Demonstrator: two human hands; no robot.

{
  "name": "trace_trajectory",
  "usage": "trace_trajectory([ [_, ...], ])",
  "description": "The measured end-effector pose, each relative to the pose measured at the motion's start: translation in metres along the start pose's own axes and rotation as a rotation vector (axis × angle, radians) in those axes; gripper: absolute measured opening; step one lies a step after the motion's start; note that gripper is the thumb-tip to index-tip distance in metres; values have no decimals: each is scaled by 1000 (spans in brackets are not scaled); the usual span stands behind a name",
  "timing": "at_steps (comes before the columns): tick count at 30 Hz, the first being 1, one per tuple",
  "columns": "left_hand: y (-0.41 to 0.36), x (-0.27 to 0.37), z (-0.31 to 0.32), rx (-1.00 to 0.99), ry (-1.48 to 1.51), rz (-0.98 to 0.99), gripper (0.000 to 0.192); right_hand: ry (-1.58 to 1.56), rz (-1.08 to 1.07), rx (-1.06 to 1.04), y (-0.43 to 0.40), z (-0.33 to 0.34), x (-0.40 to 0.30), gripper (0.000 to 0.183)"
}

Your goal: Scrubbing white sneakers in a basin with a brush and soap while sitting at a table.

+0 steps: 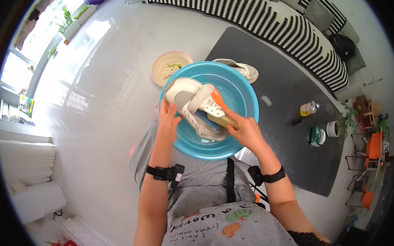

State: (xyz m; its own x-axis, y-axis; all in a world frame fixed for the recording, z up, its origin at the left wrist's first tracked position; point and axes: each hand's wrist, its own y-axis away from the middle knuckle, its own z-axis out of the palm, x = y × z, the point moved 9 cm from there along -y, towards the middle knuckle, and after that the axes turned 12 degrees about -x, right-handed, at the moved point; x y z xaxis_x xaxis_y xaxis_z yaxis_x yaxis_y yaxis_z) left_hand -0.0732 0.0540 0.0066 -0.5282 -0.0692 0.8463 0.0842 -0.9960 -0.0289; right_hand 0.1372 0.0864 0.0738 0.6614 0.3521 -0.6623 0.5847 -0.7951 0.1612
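Note:
A whitish lace-up shoe (pixel 185 90), blurred by motion, is over the blue plastic basin (pixel 253 110) in front of me. My left hand (pixel 168 115) grips its edge on the left side. In my right hand (pixel 245 127) is a tan handle-like piece (pixel 224 121), pressed against the shoe beside its eyelets. An orange part (pixel 217 96) shows just above that; whether it belongs to the shoe or a tool I cannot tell. Water appears to lie in the bottom of the basin. A second pale lace-up shoe (pixel 247 70) rests behind the basin.
A cream bowl (pixel 155 73) holding green scraps is on the floor behind the basin. On the dark grey tabletop (pixel 293 145) to the right stand a bottle with yellow liquid (pixel 309 108), a green tissue pack (pixel 316 136) and a white pot (pixel 332 129). A striped-covered sofa (pixel 245 12) is behind.

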Motion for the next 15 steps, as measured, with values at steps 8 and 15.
trace_trajectory([
  [8,17,-7,-28,86,-450,-397,60,344,-152,-193,-1,-16,-13,46],
  [15,39,6,-16,80,-499,-463,49,391,-264,-252,-9,-8,-24,40],
])
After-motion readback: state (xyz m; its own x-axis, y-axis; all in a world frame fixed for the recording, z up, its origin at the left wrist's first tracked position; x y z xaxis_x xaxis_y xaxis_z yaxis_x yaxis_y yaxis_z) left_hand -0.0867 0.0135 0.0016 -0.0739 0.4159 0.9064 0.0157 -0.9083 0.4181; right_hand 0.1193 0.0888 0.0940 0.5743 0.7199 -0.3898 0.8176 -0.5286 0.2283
